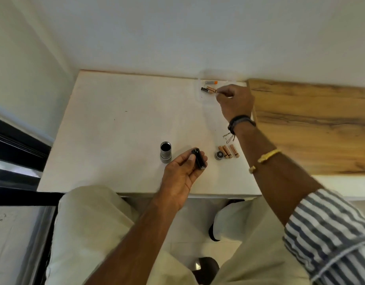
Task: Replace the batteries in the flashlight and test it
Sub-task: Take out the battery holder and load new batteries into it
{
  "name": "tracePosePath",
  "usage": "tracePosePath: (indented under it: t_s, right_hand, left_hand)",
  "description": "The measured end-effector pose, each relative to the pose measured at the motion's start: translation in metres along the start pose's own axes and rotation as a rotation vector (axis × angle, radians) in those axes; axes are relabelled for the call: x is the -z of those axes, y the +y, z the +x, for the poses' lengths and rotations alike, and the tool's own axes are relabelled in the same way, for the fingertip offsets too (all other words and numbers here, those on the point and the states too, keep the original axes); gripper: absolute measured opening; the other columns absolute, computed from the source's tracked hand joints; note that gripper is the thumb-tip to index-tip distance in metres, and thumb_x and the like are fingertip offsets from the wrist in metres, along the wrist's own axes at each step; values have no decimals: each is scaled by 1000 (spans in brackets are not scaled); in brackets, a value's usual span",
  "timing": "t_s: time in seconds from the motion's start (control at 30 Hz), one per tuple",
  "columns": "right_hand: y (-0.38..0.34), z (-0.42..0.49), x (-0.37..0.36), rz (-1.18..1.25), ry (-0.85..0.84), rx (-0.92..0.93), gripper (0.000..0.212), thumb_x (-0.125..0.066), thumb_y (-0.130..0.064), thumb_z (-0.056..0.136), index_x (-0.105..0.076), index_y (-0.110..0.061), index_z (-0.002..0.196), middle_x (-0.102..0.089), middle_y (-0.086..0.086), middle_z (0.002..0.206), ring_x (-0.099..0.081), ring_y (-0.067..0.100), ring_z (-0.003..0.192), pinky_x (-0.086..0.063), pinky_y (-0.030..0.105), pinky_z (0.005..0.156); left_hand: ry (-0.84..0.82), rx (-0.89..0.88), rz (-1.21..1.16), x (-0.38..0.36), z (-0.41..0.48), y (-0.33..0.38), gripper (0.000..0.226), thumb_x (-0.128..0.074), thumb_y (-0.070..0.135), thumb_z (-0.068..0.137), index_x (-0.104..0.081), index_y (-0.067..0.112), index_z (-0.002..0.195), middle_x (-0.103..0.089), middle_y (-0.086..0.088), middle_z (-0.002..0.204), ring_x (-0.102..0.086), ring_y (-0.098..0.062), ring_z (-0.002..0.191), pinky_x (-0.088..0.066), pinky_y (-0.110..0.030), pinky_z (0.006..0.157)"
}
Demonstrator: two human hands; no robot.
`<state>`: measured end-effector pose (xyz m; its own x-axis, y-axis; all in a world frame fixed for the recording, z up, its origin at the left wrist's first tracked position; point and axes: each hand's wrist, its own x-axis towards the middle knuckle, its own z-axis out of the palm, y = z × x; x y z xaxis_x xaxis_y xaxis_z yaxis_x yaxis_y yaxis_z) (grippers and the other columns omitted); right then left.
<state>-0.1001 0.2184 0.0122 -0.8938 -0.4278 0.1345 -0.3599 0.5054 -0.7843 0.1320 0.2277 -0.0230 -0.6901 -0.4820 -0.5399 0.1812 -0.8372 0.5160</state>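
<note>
Right hand: thumb and fingertips drawn together in a pinch on the copper end of a copper-and-black cylindrical battery, which lies in a shallow clear plastic tray beyond and to the right of the silver metal flashlight barrel. The battery's long axis runs left to right, black end away from the hand. A grey battery with an orange end lies just behind it, parallel. Left hand: fingers curled round a black oblong battery carrier, thumb on its near side, held just right of the barrel. Its long axis points away from the person, far end leaning slightly left. The barrel stands upright on the white table, dark open mouth upward. Right of the barrel: a round grey tail cap, with three loose copper batteries touching or just beside it, lying roughly front to back. Hazards, as judged: the loose batteries match those in the tray, so spent and fresh could be mixed; an end-only pinch may let the battery slip; it could enter the carrier reversed; the reaching forearm, passing above the cap and loose batteries, could scatter them.
</note>
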Motion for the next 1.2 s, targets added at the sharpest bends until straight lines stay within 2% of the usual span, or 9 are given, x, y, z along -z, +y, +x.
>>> tracePosePath:
  t_s: [0.17,0.23,0.33,0.47,0.63,0.77,0.9,1.03,1.2]
  right_hand:
    - [-5,50,-16,-455,-155,41,26,-62,-15,91,-78,-27,108,-75,1,115,-69,24,106,-57,33,91]
    - [-6,62,-21,-588,-204,52,29,-61,-11,90,-76,-26,110,-73,3,119,-68,29,108,-58,36,90]
    - [-6,71,-30,-711,-251,59,25,-63,-12,91,-75,-20,112,-73,10,116,-69,35,107,-59,44,91]
    - [-4,73,-33,-742,-227,57,24,-64,-17,93,-73,-16,115,-73,12,115,-69,36,107,-60,45,90]
    - [-2,63,-24,-514,-158,43,26,-64,-13,86,-75,-22,107,-71,5,117,-66,28,109,-58,38,89]
    - [-11,44,-7,-298,-55,98,18,-65,-19,83,-78,-20,95,-77,-1,98,-71,19,95,-57,31,84]
    - [-19,2,19,-3,54,81,16,-67,-15,82,-79,-17,92,-76,-4,87,-72,14,83,-61,37,82]
    - [-19,-64,44,412,-32,-59,16,-69,-6,81,-79,-16,88,-77,-2,82,-77,21,78,-65,38,73]
    - [-5,-150,66,682,-207,-217,16,-70,2,87,-80,-9,94,-79,12,88,-78,29,86,-62,32,78]
  left_hand:
    - [4,-2,-29,1,4,6,27,-54,4,96,-62,-1,121,-71,-21,113,-70,-29,104,-58,-35,89]
    - [-4,9,-45,2,5,5,28,-55,6,96,-62,-1,122,-71,-21,114,-70,-29,105,-58,-36,89]
    - [-18,27,-59,2,8,4,30,-56,7,94,-62,0,123,-71,-21,114,-70,-30,105,-59,-35,87]
    - [-35,34,-60,1,8,3,33,-58,8,92,-61,0,124,-71,-21,114,-70,-31,105,-59,-36,87]
    - [-36,10,-59,0,4,7,32,-59,8,91,-63,0,122,-72,-20,112,-71,-30,104,-60,-34,85]
    - [-31,0,-63,-2,-1,9,24,-55,2,96,-64,-1,117,-71,-23,113,-71,-31,103,-59,-36,87]
    - [-51,-26,-42,-4,-6,13,25,-53,2,98,-63,-2,120,-71,-21,111,-71,-29,102,-59,-34,85]
    - [-69,-52,-15,-2,-14,16,25,-53,1,98,-62,-2,121,-71,-19,109,-71,-28,101,-59,-34,85]
    - [-80,-72,18,3,-22,16,24,-54,0,97,-64,2,119,-73,-18,104,-72,-28,97,-60,-34,81]
